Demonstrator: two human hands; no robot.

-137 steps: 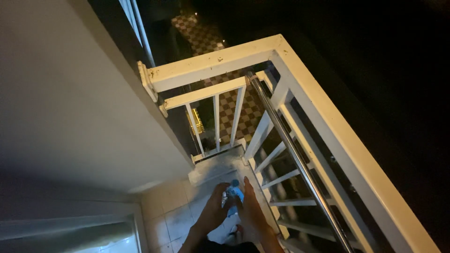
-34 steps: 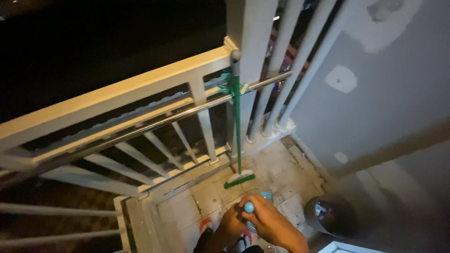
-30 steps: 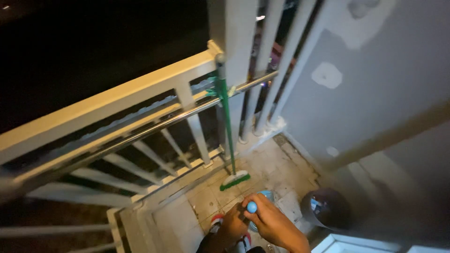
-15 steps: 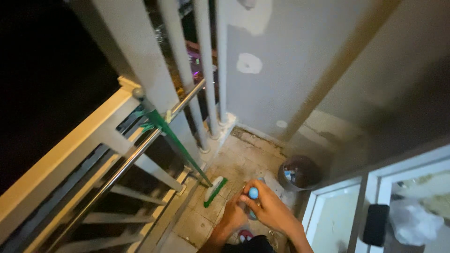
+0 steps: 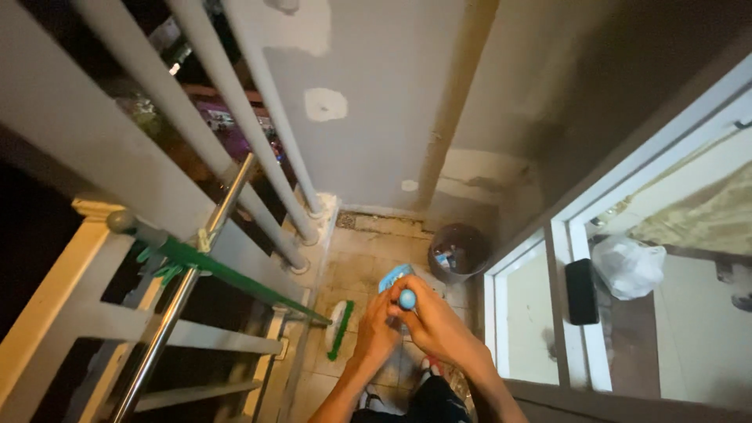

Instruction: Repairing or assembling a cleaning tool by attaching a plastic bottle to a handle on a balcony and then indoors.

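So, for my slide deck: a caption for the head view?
Both hands grip a blue bottle on a tiled balcony, green broom against the railing.

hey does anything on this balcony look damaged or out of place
The wall has pale unpainted patches, and the floor tiles look stained. A green broom leans on the railing. Both hands hold a blue bottle.

Blue object (image 5: 398, 288) mostly covered by left hand (image 5: 377, 329) and right hand (image 5: 433, 323), kind indeterminate; both forearms cut by bottom edge; contents of dark round bin (image 5: 459, 251) too small to identify; green broom (image 5: 235, 276) head partly behind the left hand; steel handrail (image 5: 184, 291) runs off bottom edge; white bag (image 5: 629, 266) seen only through glass, contents unreadable.
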